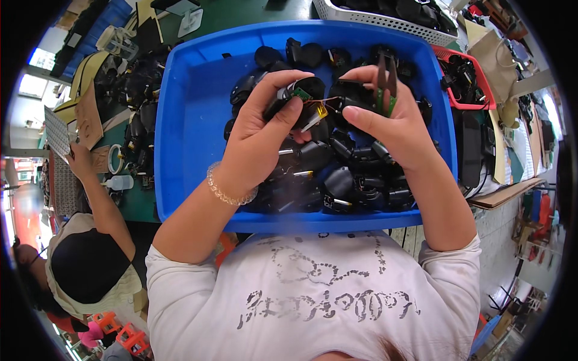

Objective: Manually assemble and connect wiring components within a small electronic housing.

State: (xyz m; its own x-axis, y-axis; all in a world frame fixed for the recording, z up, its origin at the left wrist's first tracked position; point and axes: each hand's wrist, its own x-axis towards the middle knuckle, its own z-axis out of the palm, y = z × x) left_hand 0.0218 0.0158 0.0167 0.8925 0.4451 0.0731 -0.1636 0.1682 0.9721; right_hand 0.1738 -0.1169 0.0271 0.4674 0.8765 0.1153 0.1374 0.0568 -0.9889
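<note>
My left hand (pixel 256 129), a clear coiled bracelet on its wrist, is closed around a black plastic housing (pixel 312 86). A small green circuit board (pixel 301 94) shows at the housing's open side. Thin wires run from it toward a second black shell (pixel 350 91) in my right hand (pixel 394 129). Between the hands hangs a yellow-wrapped part (pixel 318 113) with a pale silvery end. My right hand also keeps hold of a two-pronged tool (pixel 382 75) with dark tips pointing up and green on its lower part; its exact kind is unclear. Both hands are above a blue bin (pixel 192 120).
Many black housings (pixel 337 180) fill the bin's middle and right. More black parts (pixel 144 114) lie left of it on the green table. Behind stands a white perforated basket (pixel 385 24), at right a red basket (pixel 490 84). Another person's hand (pixel 78 159) is at left.
</note>
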